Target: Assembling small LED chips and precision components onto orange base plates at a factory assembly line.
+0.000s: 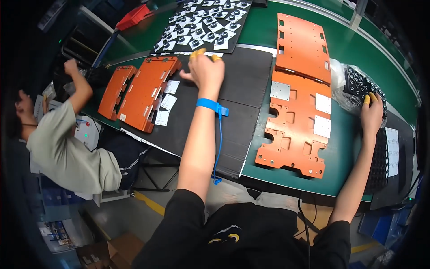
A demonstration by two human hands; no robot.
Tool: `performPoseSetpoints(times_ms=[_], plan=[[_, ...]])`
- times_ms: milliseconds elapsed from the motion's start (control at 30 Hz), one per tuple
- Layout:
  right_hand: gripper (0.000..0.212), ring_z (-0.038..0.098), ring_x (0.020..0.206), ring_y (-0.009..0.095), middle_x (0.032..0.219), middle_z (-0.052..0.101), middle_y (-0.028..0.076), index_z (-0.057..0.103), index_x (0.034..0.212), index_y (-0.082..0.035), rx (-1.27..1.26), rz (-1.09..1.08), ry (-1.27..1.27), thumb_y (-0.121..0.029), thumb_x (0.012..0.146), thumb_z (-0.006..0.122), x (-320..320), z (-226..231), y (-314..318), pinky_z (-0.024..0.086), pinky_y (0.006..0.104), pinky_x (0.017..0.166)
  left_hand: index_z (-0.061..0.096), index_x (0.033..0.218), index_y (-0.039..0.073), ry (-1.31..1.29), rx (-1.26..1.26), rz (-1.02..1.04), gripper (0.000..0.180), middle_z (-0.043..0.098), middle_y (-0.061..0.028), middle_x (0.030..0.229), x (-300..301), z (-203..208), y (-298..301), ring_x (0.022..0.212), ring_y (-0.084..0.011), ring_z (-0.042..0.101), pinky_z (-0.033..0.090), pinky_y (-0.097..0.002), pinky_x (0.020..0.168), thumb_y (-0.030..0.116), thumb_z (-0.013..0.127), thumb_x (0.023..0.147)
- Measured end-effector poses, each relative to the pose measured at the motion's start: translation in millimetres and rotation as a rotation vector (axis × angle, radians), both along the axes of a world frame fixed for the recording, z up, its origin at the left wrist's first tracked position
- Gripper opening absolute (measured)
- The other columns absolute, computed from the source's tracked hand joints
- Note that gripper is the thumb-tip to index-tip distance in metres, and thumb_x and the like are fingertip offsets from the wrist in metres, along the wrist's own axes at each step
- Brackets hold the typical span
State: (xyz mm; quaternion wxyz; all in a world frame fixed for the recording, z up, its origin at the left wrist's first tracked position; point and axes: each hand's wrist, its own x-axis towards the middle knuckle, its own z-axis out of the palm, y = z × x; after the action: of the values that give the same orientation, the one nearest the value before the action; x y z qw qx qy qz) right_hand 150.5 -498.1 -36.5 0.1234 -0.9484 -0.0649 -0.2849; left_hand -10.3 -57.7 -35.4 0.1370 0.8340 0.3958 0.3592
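My left hand (206,71), with yellow finger covers and a blue wrist strap (209,105), is over the near edge of a black board (230,45). Its thumb is spread away from the fingers, and I see nothing held. On that board lie several small white square boards (196,43), each with a black round part. My right hand (372,114) is at a black tray (358,80) of round black parts in clear plastic. Its covered fingertips are close together; whatever they pinch is hidden. Between my arms lies an orange fixture plate (295,119) carrying three white square boards (322,126).
An orange cover (302,47) adjoins the fixture's far end. Two more orange fixtures (150,92) stand on the left, beside loose white boards (168,101) on black foam (215,134). White sheets (392,150) lie far right. A co-worker (67,143) sits at the left.
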Motion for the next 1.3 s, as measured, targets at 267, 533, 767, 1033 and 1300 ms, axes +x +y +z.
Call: performPoseSetpoints(times_ms=[267,533,767,1033,1300], plan=[[0.035,0.049,0.123,0.033,0.136,0.049,0.018,0.062,0.117,0.001,0.072,-0.026,0.067,-0.022,0.091,0.053,-12,12,14,0.039,0.0386,0.103,0.064,0.107,0.003,0.230,-0.174,0.165,0.037,0.053,-0.0169,0.124,-12,8,14,0.124,-0.0361,0.043,0.014,-0.0736,0.100,0.028,0.062,0.081],[0.039,0.051,0.120,0.035,0.137,0.047,0.020,0.061,0.118,0.001,0.089,0.003,0.079,-0.026,0.091,0.054,-13,13,13,0.042,0.0414,0.099,0.063,0.113,0.002,0.283,-0.181,0.037,0.042,0.053,-0.0193,0.125,-7,10,2,0.124,-0.0369,0.043,0.020,-0.0677,0.101,0.030,0.063,0.081],[0.040,0.052,0.120,0.035,0.137,0.047,0.019,0.060,0.119,0.001,0.063,-0.016,0.060,-0.027,0.091,0.055,-13,13,11,0.042,0.0415,0.099,0.064,0.113,0.002,0.320,-0.099,-0.261,0.041,0.056,-0.0184,0.121,1,9,-22,0.120,-0.0356,0.045,0.029,-0.0588,0.098,0.026,0.064,0.080],[0.037,0.051,0.120,0.038,0.133,0.046,0.026,0.063,0.109,0.005,0.132,0.076,-0.086,-0.026,0.089,0.061,-25,24,24,0.043,0.0418,0.098,0.063,0.114,0.005,0.320,0.132,-0.018,0.039,0.057,-0.0179,0.123,-12,19,-4,0.117,-0.0368,0.048,0.033,-0.0561,0.097,0.028,0.058,0.083],[0.031,0.064,0.095,0.021,0.128,0.046,0.018,0.060,0.115,0.006,0.437,0.366,-0.265,0.000,0.085,0.062,-49,41,54,0.058,0.0274,0.074,0.058,0.116,-0.002,0.708,-0.004,-0.075,0.036,0.055,-0.0247,0.123,-6,19,-32,0.122,-0.0452,0.042,0.038,-0.0588,0.097,0.015,0.054,0.085]])
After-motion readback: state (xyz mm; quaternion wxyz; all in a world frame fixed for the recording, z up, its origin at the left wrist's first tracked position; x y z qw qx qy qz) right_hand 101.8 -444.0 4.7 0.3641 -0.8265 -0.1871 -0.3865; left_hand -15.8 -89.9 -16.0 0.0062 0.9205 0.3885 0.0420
